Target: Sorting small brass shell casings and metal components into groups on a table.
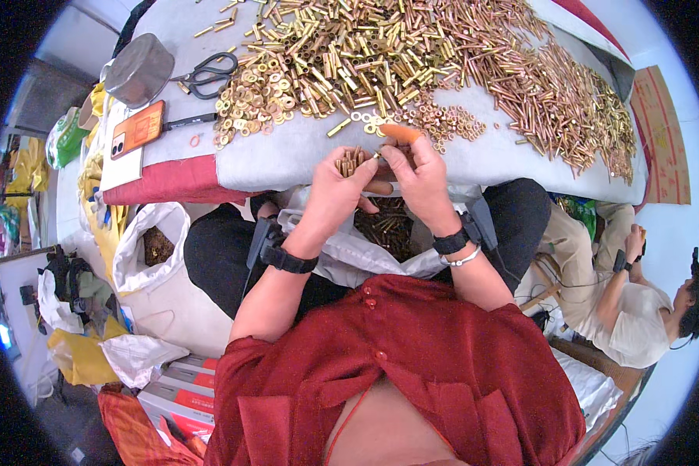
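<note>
My left hand (328, 193) is closed around a bunch of thin brass-coloured metal rods (348, 161), their ends pointing up. Thumb and fingers of my right hand (426, 185) pinch a small brass-coloured piece (377, 154) against the left fingertips; its exact kind is too small to make out. An orange finger cover (402, 134) sits on a right finger. Just beyond my hands, at the table's near edge, lie flat brass washers (255, 105), smaller coppery rings (452, 124) and a heap of brass tubes (357, 58). Below my hands, a white sack (340, 262) holds darker metal pieces (385, 233).
Thin coppery rods (559, 101) cover the table's right side. At left are a metal bowl (139, 71), black-handled scissors (211, 74), an orange phone (138, 129) and a black pen (190, 121). Another white sack (151, 221) stands on the floor. A person (637, 318) sits at right.
</note>
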Motion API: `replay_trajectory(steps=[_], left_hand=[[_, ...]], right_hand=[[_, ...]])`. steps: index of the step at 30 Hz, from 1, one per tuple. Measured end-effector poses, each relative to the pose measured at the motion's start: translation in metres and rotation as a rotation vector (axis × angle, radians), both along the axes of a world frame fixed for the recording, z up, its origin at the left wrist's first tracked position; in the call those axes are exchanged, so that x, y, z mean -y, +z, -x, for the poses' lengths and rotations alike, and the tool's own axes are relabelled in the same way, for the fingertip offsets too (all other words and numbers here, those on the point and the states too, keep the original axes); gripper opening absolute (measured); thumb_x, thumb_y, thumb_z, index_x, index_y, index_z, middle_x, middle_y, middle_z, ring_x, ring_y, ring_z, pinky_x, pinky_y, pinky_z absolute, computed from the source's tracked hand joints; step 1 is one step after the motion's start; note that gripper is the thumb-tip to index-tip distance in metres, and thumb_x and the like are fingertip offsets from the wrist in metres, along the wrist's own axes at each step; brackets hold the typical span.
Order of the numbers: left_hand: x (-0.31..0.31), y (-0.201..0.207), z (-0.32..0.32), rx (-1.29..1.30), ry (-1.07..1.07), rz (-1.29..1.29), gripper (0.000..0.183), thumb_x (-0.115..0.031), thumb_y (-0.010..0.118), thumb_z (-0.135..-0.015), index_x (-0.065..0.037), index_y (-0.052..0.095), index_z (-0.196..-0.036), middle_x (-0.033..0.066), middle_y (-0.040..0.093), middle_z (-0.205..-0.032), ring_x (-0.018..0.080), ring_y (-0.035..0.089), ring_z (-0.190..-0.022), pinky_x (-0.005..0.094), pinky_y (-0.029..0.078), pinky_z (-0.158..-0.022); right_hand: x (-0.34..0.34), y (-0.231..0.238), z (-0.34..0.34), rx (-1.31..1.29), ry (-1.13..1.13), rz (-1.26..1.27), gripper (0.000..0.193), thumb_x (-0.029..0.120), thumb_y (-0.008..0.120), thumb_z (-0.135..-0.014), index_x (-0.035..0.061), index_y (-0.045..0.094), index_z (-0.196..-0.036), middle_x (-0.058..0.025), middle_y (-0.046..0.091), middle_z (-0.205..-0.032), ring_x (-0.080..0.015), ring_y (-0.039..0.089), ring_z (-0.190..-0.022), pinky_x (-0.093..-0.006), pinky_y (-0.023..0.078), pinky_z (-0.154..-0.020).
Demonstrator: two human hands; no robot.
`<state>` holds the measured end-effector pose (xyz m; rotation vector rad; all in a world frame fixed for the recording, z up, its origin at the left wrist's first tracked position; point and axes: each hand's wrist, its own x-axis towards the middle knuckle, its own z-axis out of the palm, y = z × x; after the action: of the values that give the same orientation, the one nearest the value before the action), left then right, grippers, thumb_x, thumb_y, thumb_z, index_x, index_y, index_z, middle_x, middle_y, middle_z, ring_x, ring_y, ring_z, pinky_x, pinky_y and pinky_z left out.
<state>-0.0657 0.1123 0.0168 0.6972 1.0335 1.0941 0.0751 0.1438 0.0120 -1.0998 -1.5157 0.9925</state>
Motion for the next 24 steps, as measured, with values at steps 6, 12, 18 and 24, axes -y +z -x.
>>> replay_trajectory(steps=[6,12,18,24], left_hand=[[0.003,0.002,-0.008,-0.3,0.098,-0.119,0.016,-0.009,0.057,-0.089,0.0,0.05,-0.1,0.0066,0.063,-0.083,0.0162,0.067,-0.069,0.0238,0.052,-0.043],[0.002,0.003,-0.008,-0.41,0.072,-0.162,0.015,-0.009,0.057,-0.089,-0.001,0.05,-0.099,0.0059,0.063,-0.082,0.0163,0.067,-0.069,0.0231,0.051,-0.043],[-0.003,0.002,0.001,0.158,0.052,-0.056,0.019,-0.013,0.055,-0.091,0.0,0.049,-0.104,0.008,0.064,-0.084,0.0182,0.067,-0.069,0.0234,0.052,-0.042],[-0.001,-0.006,0.002,0.13,0.009,-0.106,0.021,-0.016,0.055,-0.092,0.0,0.049,-0.105,0.0117,0.064,-0.089,0.0177,0.067,-0.068,0.023,0.053,-0.043]], right_hand=[[-0.004,0.009,-0.007,0.225,0.055,-0.04,0.012,0.013,0.062,-0.084,0.0032,0.064,-0.091,-0.0099,0.059,-0.078,-0.0214,0.059,-0.073,-0.0313,0.047,-0.063],[-0.013,0.025,-0.011,0.7,0.026,-0.181,0.02,0.022,0.062,-0.086,0.0025,0.064,-0.089,-0.0096,0.06,-0.079,-0.0196,0.058,-0.073,-0.0315,0.046,-0.063],[-0.004,0.015,-0.001,-0.218,0.157,0.259,0.025,0.025,0.059,-0.09,0.001,0.064,-0.095,-0.0039,0.063,-0.087,-0.0089,0.055,-0.076,-0.0261,0.046,-0.065],[-0.006,0.011,-0.006,0.03,0.118,0.235,0.025,0.024,0.057,-0.092,0.0014,0.064,-0.1,-0.0033,0.063,-0.083,-0.0059,0.055,-0.076,-0.0217,0.046,-0.069]])
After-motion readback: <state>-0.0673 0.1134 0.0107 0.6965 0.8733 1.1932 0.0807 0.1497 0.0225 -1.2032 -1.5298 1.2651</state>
